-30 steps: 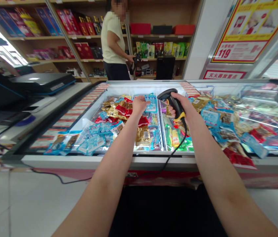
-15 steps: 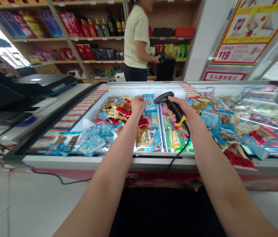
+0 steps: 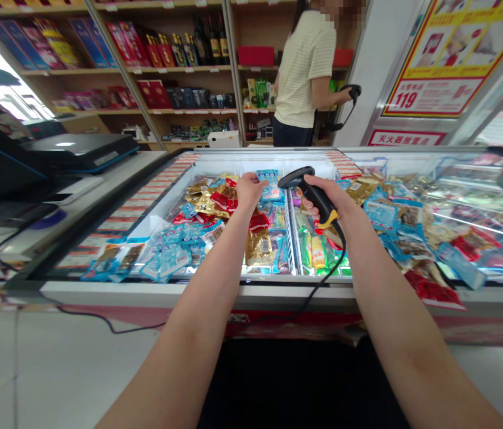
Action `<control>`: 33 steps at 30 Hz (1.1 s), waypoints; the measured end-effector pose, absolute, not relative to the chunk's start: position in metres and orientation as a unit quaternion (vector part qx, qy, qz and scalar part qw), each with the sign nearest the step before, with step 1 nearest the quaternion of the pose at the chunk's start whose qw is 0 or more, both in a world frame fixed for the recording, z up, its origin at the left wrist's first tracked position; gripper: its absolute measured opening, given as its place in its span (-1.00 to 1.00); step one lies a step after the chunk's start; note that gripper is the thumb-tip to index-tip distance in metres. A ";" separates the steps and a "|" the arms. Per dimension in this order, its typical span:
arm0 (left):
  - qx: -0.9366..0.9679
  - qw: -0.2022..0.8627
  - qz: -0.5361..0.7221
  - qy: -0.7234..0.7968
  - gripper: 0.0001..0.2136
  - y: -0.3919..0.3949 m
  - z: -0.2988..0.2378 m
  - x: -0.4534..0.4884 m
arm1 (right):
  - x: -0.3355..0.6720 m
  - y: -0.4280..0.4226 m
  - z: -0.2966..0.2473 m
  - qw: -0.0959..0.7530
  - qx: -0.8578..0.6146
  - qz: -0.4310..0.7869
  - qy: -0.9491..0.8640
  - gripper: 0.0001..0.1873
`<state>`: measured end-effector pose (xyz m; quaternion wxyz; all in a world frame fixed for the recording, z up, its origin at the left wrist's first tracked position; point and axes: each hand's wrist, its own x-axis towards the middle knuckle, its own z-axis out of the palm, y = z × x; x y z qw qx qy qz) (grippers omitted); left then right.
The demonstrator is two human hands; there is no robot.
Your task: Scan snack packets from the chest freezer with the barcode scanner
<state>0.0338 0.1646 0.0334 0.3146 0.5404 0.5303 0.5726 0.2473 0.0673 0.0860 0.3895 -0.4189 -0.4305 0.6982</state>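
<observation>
My left hand (image 3: 250, 189) pinches a blue snack packet (image 3: 269, 186) by its left edge, over the open freezer case. Wrapped round the handle of a black and yellow barcode scanner (image 3: 316, 196) is my right hand (image 3: 332, 198). The scanner's head is just right of the packet, apart from it and turned towards it. Its cable (image 3: 318, 290) hangs from the handle and runs left along the case's front. Beneath my left hand lie heaped gold packets (image 3: 260, 248), red packets (image 3: 224, 201) and blue packets (image 3: 174, 256).
A white wire divider (image 3: 290, 238) splits the case (image 3: 215, 288). More packets (image 3: 405, 214) lie on the glass at right. A counter with a dark machine (image 3: 84, 152) is at left. Behind, a person (image 3: 302, 71) holds a black device before shelves (image 3: 180, 70).
The person behind the case has moved to the right along the shelves. My hands, the scanner and the blue packet have hardly moved; the packet is tilted slightly differently.
</observation>
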 end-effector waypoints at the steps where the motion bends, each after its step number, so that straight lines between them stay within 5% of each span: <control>1: 0.540 0.315 0.572 0.530 -0.77 0.164 0.033 0.034 | 0.247 0.067 0.086 0.387 -0.418 0.699 -0.433 -0.63; 10: 0.549 0.284 0.564 0.547 -0.80 0.164 0.038 0.033 | 0.246 0.066 0.089 0.410 -0.425 0.699 -0.403 -0.63; 20: 0.480 0.104 0.589 0.642 -0.88 0.147 0.079 -0.018 | 0.244 0.063 0.093 0.436 -0.433 0.685 -0.392 -0.61; 28: 0.448 -0.055 0.543 0.708 -0.48 0.115 0.093 -0.024 | 0.254 0.072 0.086 0.518 -0.409 0.659 -0.362 -0.55; 33: 0.511 -0.069 0.510 0.689 -0.52 0.114 0.087 -0.001 | 0.262 0.076 0.082 0.539 -0.394 0.662 -0.340 -0.55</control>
